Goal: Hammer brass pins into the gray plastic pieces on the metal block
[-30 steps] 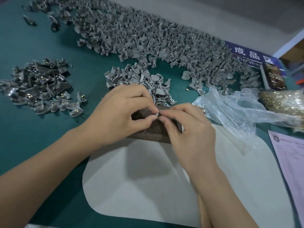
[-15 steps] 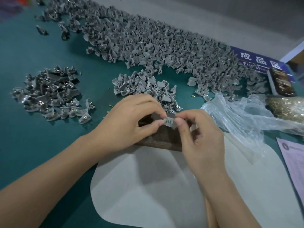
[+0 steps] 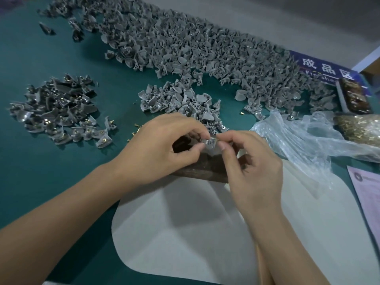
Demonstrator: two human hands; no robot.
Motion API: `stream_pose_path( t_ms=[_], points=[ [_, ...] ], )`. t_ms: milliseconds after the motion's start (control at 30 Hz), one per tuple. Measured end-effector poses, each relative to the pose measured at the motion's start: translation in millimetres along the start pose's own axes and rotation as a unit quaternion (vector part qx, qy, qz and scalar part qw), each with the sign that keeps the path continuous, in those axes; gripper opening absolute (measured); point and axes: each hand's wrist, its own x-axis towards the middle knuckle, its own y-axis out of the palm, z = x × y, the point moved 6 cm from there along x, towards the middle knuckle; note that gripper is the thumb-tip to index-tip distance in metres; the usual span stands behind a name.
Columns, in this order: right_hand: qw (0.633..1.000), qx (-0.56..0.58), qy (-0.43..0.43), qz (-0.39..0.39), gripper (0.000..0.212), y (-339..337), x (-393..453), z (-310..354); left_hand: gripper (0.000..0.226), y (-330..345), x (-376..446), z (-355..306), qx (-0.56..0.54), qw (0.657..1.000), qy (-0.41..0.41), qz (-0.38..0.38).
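Both hands meet just above the dark metal block (image 3: 205, 169) in the middle of the table. My left hand (image 3: 160, 149) pinches one gray plastic piece (image 3: 209, 143) between thumb and fingertips. My right hand (image 3: 248, 159) pinches the same piece from the right side. Whether a brass pin sits in the piece is too small to tell. A small heap of bare gray pieces (image 3: 176, 99) lies just behind the hands. Pieces with brass pins in them (image 3: 59, 114) are piled at the left. A few loose brass pins (image 3: 135, 128) lie on the green mat (image 3: 41, 171).
A long heap of gray pieces (image 3: 205, 50) runs across the back. A crumpled clear bag (image 3: 298, 140) and a heap of brass pins (image 3: 362, 126) lie at the right, beside a dark box (image 3: 353, 95) and a blue sign (image 3: 322, 65). A white sheet (image 3: 185, 233) lies under my forearms; a pink paper (image 3: 368, 192) sits far right.
The fingertips of both hands have lifted the gray piece slightly off the block and turned it; the camera view has shifted, so the heaps sit lower and further right in frame.
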Motion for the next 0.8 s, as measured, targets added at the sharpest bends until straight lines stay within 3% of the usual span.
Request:
stream_pose_path(
  t_ms=[233,800],
  points=[
    [1.0,-0.005,-0.002,0.003,0.01,1.2,0.8,1.8,0.016,11.9,-5.4,-0.4,-0.073,0.995,-0.062,-0.022],
    [0.996,-0.064,-0.051,0.03,0.004,2.5,0.8,6.4,0.014,14.4,-10.1,1.8,-0.089,0.993,-0.037,-0.066]
  ],
)
